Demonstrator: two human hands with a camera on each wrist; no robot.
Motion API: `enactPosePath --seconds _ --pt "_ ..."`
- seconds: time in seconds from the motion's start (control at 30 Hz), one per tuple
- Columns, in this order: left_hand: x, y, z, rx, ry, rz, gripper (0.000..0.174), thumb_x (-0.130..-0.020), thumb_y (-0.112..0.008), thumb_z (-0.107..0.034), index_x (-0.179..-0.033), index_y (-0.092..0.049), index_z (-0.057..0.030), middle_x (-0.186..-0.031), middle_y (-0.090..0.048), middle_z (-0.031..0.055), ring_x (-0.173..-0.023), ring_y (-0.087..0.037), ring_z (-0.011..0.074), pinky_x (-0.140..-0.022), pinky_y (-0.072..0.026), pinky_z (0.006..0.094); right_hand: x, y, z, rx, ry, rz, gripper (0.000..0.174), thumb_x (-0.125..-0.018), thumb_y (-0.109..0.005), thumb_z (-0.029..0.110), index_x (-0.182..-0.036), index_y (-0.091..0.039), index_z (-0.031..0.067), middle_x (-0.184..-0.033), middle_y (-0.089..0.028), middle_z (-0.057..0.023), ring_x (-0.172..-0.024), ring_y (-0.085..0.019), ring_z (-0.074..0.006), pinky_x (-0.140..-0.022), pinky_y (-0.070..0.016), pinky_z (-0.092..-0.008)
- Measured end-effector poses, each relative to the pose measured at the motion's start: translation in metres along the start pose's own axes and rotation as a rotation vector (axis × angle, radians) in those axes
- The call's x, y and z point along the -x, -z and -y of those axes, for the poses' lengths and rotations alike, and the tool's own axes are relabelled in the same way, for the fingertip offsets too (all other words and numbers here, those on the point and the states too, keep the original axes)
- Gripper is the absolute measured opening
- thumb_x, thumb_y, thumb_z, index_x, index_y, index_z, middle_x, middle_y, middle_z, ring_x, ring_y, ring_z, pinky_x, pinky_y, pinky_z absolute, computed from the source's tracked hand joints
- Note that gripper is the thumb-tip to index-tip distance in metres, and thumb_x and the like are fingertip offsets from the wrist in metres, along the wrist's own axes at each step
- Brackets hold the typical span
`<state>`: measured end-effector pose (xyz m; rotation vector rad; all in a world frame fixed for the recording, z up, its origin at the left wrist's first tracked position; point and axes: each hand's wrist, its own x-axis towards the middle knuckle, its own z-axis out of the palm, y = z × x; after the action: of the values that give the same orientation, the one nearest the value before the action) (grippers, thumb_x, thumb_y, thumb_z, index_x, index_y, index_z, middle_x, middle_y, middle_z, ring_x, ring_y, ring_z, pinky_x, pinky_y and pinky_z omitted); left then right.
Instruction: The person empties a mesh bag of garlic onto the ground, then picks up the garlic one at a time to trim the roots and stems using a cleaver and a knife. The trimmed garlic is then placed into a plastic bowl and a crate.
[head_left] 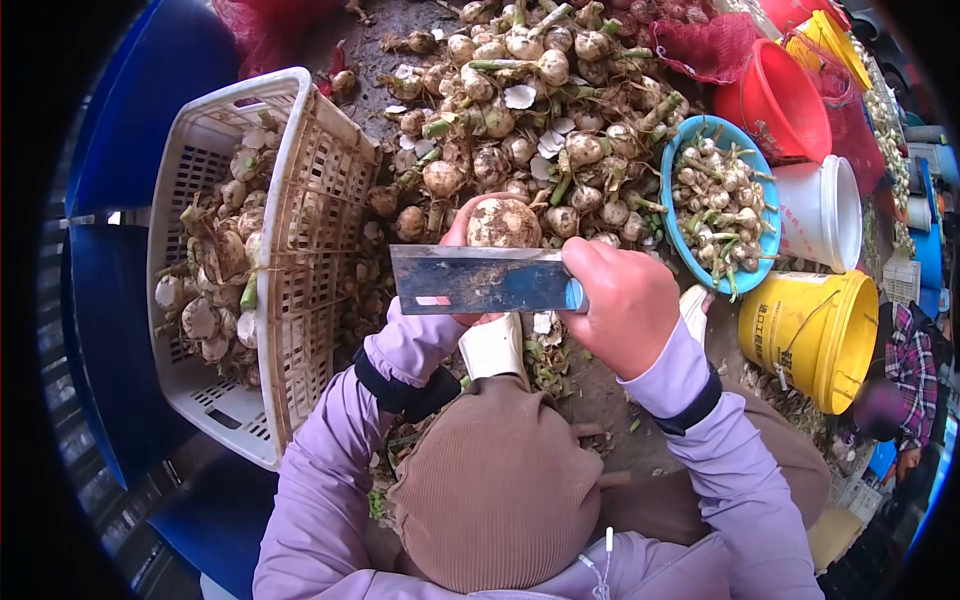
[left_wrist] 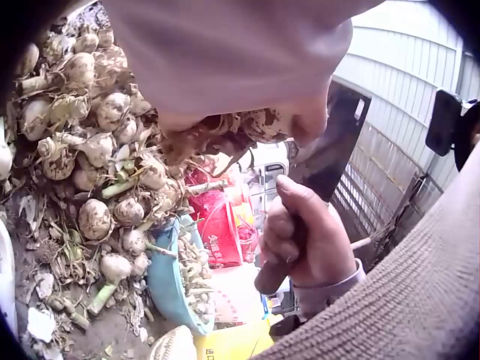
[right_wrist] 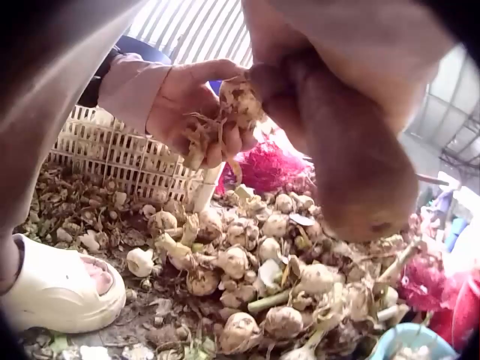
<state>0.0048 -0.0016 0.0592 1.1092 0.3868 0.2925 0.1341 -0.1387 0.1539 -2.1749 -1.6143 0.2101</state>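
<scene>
My left hand (right_wrist: 184, 109) grips a round, soil-stained bulb (head_left: 503, 223), its dry roots and husk trailing below the fingers in the right wrist view. My right hand (head_left: 630, 300) is wrapped around the handle of a broad, dark-bladed cleaver (head_left: 480, 281). In the head view the blade lies level across the near side of the bulb, its long upper edge right by it, and hides part of the left hand. Beyond both hands spreads a heap of similar bulbs (head_left: 590, 150) with cut green stems and dry roots.
A white plastic crate (head_left: 285, 250) of bulbs stands at left. To the right are a blue basin (head_left: 668, 200) of small trimmed bulbs, a red bucket (head_left: 780, 100), a white bucket (head_left: 815, 210) and a yellow bucket (head_left: 800, 330). Another person (head_left: 910, 370) sits at far right.
</scene>
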Motion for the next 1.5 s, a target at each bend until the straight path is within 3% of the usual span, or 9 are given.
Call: enactPosePath --seconds 0.43,0.7,0.9,1.1,1.17,1.23,1.37,1.43,1.5 --pt "0.012 -0.015 -0.003 -0.181 -0.288 -0.167 0.061 -0.078 -0.072 -0.011 -0.13 -0.042 -0.0018 -0.118 -0.058 0.0087 -0.106 -0.058 0.0165 -0.094 -0.0473 0.0302 0.004 -0.014 -0.009 0.027 0.041 -0.116 0.023 -0.07 -0.069 0.014 -0.083 -0.052 0.0081 -0.068 -0.056 -0.0085 -0.063 -0.061 -0.0279 -0.056 -0.0468 -0.0374" --pt "0.018 0.008 0.003 0.491 0.081 -0.045 0.069 -0.074 -0.077 -0.008 -0.132 -0.039 -0.0029 -0.118 -0.058 0.0085 -0.104 -0.06 0.0164 -0.093 -0.0493 0.0318 0.002 -0.029 -0.023 -0.025 0.102 -0.131 0.018 -0.073 -0.067 0.014 -0.083 -0.053 0.0097 -0.067 -0.056 -0.008 -0.062 -0.061 -0.0271 -0.056 -0.0473 -0.0375" --pt "0.039 0.003 -0.038 0.06 -0.037 0.086 0.074 -0.069 -0.08 -0.015 -0.131 -0.041 -0.0027 -0.115 -0.056 0.0064 -0.108 -0.053 0.0155 -0.097 -0.0421 0.0322 0.002 -0.006 -0.068 -0.061 -0.369 -0.026 0.01 -0.085 -0.063 0.014 -0.087 -0.056 0.0076 -0.074 -0.062 -0.0148 -0.065 -0.063 -0.0334 -0.057 -0.0487 -0.0435" --pt "0.022 0.007 -0.019 -0.29 0.039 0.066 0.094 -0.069 -0.085 -0.027 -0.141 -0.031 -0.0008 -0.136 -0.045 0.014 -0.126 -0.045 0.0223 -0.106 -0.0367 0.0367 -0.013 -0.016 0.004 -0.431 0.071 -0.173 0.039 -0.074 -0.078 0.028 -0.089 -0.055 0.0 -0.107 -0.055 -0.0177 -0.096 -0.059 -0.0332 -0.083 -0.0496 -0.0398" --pt "0.019 0.015 -0.028 -0.609 -0.105 0.184 0.108 -0.065 -0.088 -0.031 -0.146 -0.021 -0.0032 -0.14 -0.041 0.0183 -0.131 -0.039 0.0275 -0.107 -0.0348 0.0404 -0.013 -0.034 0.0 -0.545 -0.02 -0.159 0.038 -0.076 -0.078 0.028 -0.094 -0.059 -0.0001 -0.101 -0.058 -0.0148 -0.092 -0.061 -0.0274 -0.08 -0.0505 -0.0375" --pt "0.024 0.013 -0.041 -0.083 -0.06 0.142 0.108 -0.066 -0.088 -0.029 -0.148 -0.021 -0.006 -0.143 -0.038 0.0216 -0.134 -0.036 0.0319 -0.109 -0.0321 0.0441 -0.012 -0.032 0.002 -0.922 -0.501 -0.114 0.034 -0.081 -0.074 0.025 -0.099 -0.063 -0.0009 -0.1 -0.061 -0.0117 -0.09 -0.063 -0.021 -0.077 -0.0524 -0.0323" --pt "0.015 0.016 -0.028 -0.487 -0.489 0.172 0.074 -0.08 -0.076 -0.027 -0.142 -0.04 -0.0094 -0.144 -0.037 0.0218 -0.134 -0.037 0.0331 -0.11 -0.0299 0.0456 -0.006 -0.034 0.008 -1.756 -0.752 -0.19 0.028 -0.089 -0.067 0.023 -0.101 -0.063 -0.0021 -0.09 -0.067 -0.0061 -0.082 -0.066 -0.0151 -0.07 -0.0557 -0.0286" --pt "0.005 0.011 -0.039 -0.68 -0.59 0.191 0.035 -0.091 -0.062 -0.016 -0.124 -0.053 -0.0064 -0.128 -0.054 0.0161 -0.121 -0.05 0.0285 -0.092 -0.0462 0.0393 0.0 -0.047 0.009 -1.526 -0.761 -0.126 0.03 -0.087 -0.07 0.025 -0.098 -0.063 -0.0017 -0.086 -0.067 -0.0046 -0.079 -0.065 -0.0144 -0.068 -0.0546 -0.0282" --pt "0.012 0.003 -0.037 -0.197 -0.188 -0.023 0.029 -0.095 -0.057 -0.018 -0.119 -0.054 -0.0022 -0.118 -0.059 0.0136 -0.106 -0.058 0.0188 -0.092 -0.0462 0.0311 0.006 -0.043 -0.012 -0.822 -0.652 -0.124 0.025 -0.083 -0.073 0.025 -0.086 -0.059 0.0041 -0.076 -0.064 -0.0065 -0.066 -0.063 -0.0184 -0.058 -0.0492 -0.0339"
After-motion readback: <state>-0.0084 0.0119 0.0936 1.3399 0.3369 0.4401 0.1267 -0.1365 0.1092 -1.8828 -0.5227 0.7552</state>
